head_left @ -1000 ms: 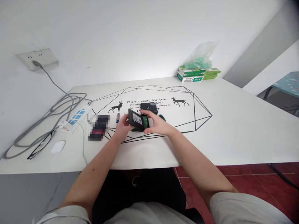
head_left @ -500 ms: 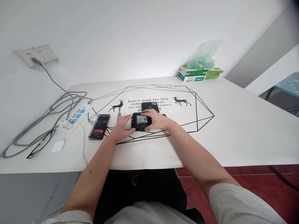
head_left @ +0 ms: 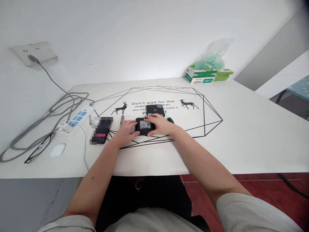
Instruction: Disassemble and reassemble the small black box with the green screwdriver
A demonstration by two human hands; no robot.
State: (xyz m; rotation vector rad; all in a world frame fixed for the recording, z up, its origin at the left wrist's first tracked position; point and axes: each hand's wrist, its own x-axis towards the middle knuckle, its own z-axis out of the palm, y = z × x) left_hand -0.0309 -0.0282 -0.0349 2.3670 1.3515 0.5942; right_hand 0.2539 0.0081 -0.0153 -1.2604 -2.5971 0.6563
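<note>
A black, squarish electronic device [head_left: 144, 130] with a white printed label lies flat on the white table. Along its left edge, my left hand [head_left: 126, 131] has its thumb and fingers pressed against the device. From the opposite side, my right hand [head_left: 159, 125] grips the right part, covering that end. Just behind sits a matching black cover or case [head_left: 155, 109] with a small logo. Beyond my left fingertips is a slim tool handle [head_left: 122, 119], its far end hidden. A dark green and black handle [head_left: 170, 120] shows behind my right wrist.
A phone [head_left: 102, 130], partly pixelated, lies left of my hands. Further left are a power strip [head_left: 79, 119] with grey cable, glasses [head_left: 38, 149] and a white oval case [head_left: 58, 150]. Green-and-white boxes [head_left: 201, 75] under a plastic bag [head_left: 212, 58] stand at the back right.
The view has shifted slightly. Both hands stay on the device, which lies flatter. Its green edge at the near side no longer shows, and more of the right-hand handle is visible.
</note>
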